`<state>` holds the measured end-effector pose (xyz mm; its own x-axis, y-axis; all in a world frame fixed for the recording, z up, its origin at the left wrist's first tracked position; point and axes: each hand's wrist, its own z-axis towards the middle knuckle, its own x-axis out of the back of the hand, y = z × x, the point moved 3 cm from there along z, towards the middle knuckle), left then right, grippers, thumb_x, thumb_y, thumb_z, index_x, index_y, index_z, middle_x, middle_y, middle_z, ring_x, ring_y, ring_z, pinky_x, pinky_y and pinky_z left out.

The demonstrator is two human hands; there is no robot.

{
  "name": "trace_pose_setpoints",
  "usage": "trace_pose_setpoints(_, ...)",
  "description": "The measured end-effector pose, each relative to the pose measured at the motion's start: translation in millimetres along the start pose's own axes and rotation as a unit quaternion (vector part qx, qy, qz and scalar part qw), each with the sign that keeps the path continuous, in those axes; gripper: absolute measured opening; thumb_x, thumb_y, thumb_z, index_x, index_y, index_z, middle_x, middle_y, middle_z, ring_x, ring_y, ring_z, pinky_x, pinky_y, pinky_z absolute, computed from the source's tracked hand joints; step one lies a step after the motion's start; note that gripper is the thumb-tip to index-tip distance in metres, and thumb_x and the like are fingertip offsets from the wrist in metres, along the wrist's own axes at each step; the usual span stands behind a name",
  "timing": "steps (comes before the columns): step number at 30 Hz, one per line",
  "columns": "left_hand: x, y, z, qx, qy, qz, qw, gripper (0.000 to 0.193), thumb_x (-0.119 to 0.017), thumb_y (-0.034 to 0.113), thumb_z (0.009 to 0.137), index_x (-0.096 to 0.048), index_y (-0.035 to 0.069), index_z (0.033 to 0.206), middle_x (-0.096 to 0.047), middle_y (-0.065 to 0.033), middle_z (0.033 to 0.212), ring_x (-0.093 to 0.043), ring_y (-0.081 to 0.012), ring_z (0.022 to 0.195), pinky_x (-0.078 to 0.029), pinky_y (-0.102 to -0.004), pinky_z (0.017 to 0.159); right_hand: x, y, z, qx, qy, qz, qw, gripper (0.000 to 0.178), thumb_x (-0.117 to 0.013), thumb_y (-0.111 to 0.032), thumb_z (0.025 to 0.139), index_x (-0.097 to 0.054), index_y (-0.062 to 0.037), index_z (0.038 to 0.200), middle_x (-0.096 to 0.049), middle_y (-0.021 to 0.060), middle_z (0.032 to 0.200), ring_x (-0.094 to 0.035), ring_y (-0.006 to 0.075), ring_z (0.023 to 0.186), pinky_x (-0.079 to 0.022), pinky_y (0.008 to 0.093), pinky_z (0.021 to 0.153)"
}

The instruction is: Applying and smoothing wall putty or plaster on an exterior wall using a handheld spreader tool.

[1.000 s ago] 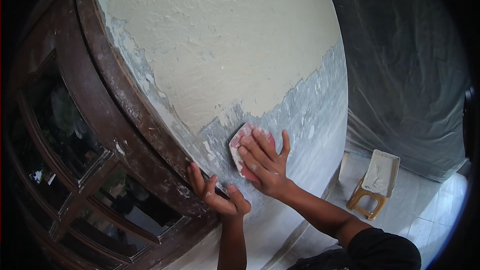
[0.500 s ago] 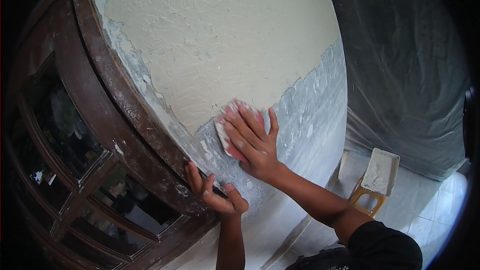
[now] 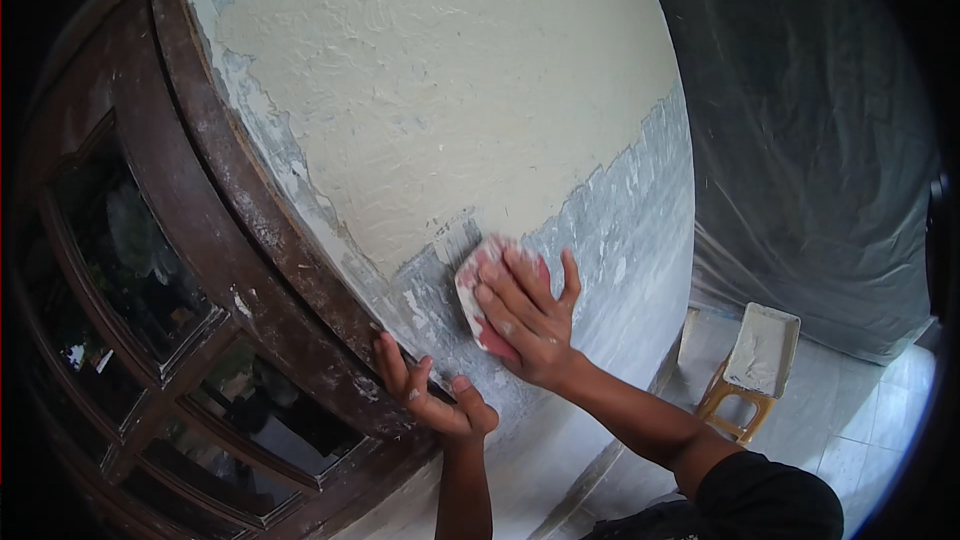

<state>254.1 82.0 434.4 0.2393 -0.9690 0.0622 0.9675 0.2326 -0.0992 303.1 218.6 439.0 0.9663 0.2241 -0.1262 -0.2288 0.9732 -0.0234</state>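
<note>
My right hand [image 3: 525, 315] is closed on a red putty spreader [image 3: 468, 285] smeared with white, its fingers laid along the flat face. The spreader's far edge touches the wall at the lower border of a cream putty patch [image 3: 450, 90]. Below that border the wall [image 3: 610, 240] shows grey with white flecks. Lower left, beside the dark wooden frame, my left hand [image 3: 440, 405] is palm up with its fingers curled. A thin dark edge shows behind those fingers; what they hold is hidden. Pale smears mark the fingers.
A brown wooden door [image 3: 170, 240] with glass panes runs down the left side. Dark plastic sheeting [image 3: 810, 140] hangs at the right. A putty-filled tray [image 3: 763, 348] rests on a yellow-brown stool [image 3: 735, 405] on the tiled floor [image 3: 850, 410].
My right hand and the spreader have moved down and slightly right along the wall. A streaked grey strip now shows where the spreader was. My left hand has barely moved.
</note>
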Motion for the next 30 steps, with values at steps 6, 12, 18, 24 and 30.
trace_pose_setpoints(6,0.5,1.4,-2.9,0.011,-0.003,0.004,1.000,0.034,-0.044,0.024,0.100,-0.041,-0.001,0.122,-0.028,-0.0366,0.155,-0.026,-0.0487,0.146,-0.018,-0.0620,0.118,-7.8,1.7,-10.1,-0.022,-0.036,-0.008,0.999,0.041,-0.070,-0.018,0.088,-0.067,-0.0126,0.129,-0.063,0.0045,0.140,-0.053,0.0232,0.136,-0.009,0.0615,0.119)
trace_pose_setpoints(12,0.3,0.4,-2.6,0.007,0.006,-0.007,1.000,0.035,-0.045,0.025,0.100,-0.041,-0.001,0.122,-0.028,-0.0366,0.155,-0.026,-0.0482,0.147,-0.018,-0.0619,0.118,3.3,2.1,26.0,-0.004,0.038,-0.009,0.999,0.042,-0.072,-0.019,0.086,-0.068,-0.0107,0.126,-0.065,0.0053,0.136,-0.054,0.0246,0.135,-0.009,0.0619,0.118)
trace_pose_setpoints(18,0.0,-0.6,-2.4,0.013,0.004,-0.004,1.000,0.034,-0.044,0.026,0.101,-0.041,-0.001,0.122,-0.027,-0.0361,0.155,-0.026,-0.0476,0.147,-0.017,-0.0619,0.118,3.3,1.4,-4.7,0.013,-0.004,0.017,1.000,0.043,-0.075,-0.015,0.080,-0.069,-0.0061,0.122,-0.066,0.0109,0.134,-0.054,0.0302,0.136,-0.007,0.0628,0.119)
trace_pose_setpoints(24,-0.4,1.7,-3.3,0.015,0.001,-0.003,1.000,0.034,-0.044,0.026,0.101,-0.041,-0.001,0.121,-0.027,-0.0360,0.156,-0.026,-0.0475,0.147,-0.016,-0.0615,0.119,-10.1,11.5,13.7,-0.004,-0.013,0.009,1.000,0.045,-0.075,-0.015,0.079,-0.069,-0.0074,0.123,-0.065,0.0090,0.136,-0.052,0.0284,0.137,-0.005,0.0634,0.119)
trace_pose_setpoints(30,0.4,0.0,-4.7,0.009,0.008,-0.015,1.000,0.034,-0.045,0.025,0.101,-0.041,-0.001,0.121,-0.027,-0.0361,0.156,-0.027,-0.0481,0.146,-0.018,-0.0617,0.118,-2.1,4.6,22.0,0.005,0.040,0.000,0.999,0.039,-0.072,-0.021,0.086,-0.070,-0.0142,0.125,-0.066,0.0029,0.135,-0.055,0.0224,0.134,-0.006,0.0613,0.120)
